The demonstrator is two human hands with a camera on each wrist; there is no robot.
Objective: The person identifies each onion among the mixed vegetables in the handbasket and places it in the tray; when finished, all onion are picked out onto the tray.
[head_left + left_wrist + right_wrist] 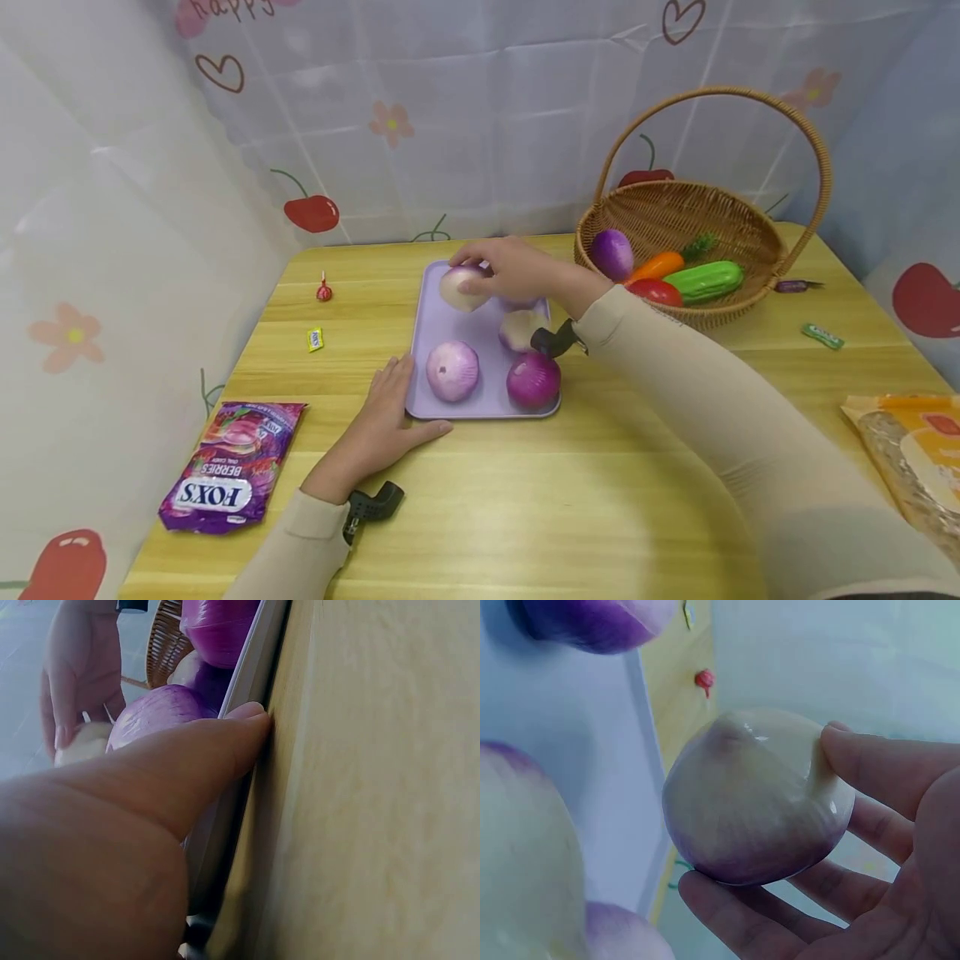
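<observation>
My right hand (517, 268) grips a cream and purple onion (456, 290) over the back left of a lilac tray (429, 329). In the right wrist view, thumb and fingers curve round this onion (757, 802). My left hand (381, 427) lies at the tray's front left corner, fingers straight along its side and thumb along its front edge. On the tray sit a pale purple onion (452, 371), a magenta onion (533, 381) and a cream onion (516, 332). Another purple shape at the back right is mostly hidden by the right hand.
At the back right, a wicker basket (675, 210) holds a purple onion (612, 255), a carrot (658, 266), a tomato (655, 292) and a green vegetable (705, 282). Its handle arches high. A candy bag (232, 467) lies left, an orange bag (911, 467) right, with several small sweets around.
</observation>
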